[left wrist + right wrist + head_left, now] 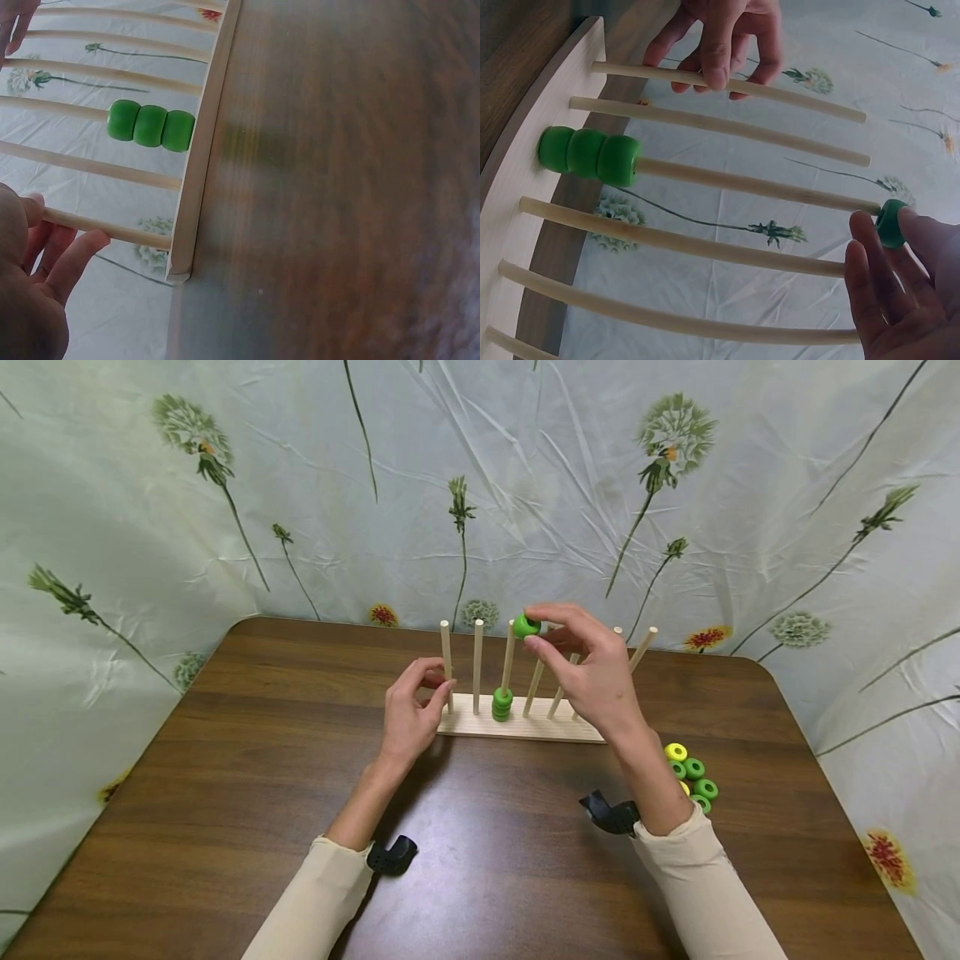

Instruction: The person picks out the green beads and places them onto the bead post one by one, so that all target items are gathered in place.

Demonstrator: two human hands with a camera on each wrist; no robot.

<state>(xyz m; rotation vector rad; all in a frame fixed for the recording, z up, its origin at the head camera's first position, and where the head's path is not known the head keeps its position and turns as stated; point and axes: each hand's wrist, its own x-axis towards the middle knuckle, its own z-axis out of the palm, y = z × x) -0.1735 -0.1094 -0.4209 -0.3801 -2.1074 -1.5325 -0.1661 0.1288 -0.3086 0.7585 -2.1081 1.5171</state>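
A pale wooden base [525,729] carries a row of several upright pegs. My right hand [603,681] pinches a green bead [526,626] between thumb and fingers, right at the tip of the third peg [757,189] from the left. Low on that same peg sit three green beads [150,125], stacked against the base. My left hand [411,714] holds the leftmost peg [446,647], with the thumb on one side and fingers on the other. The second peg [477,664] is bare. Part of the pegs on the right is hidden behind my right hand in the head view.
Loose green beads [705,789] and yellow beads [676,751] lie on the brown table [300,777] to the right, partly covered by my right forearm. A flower-printed cloth [525,485] hangs behind the table. Each wrist wears a black strap mount [392,856].
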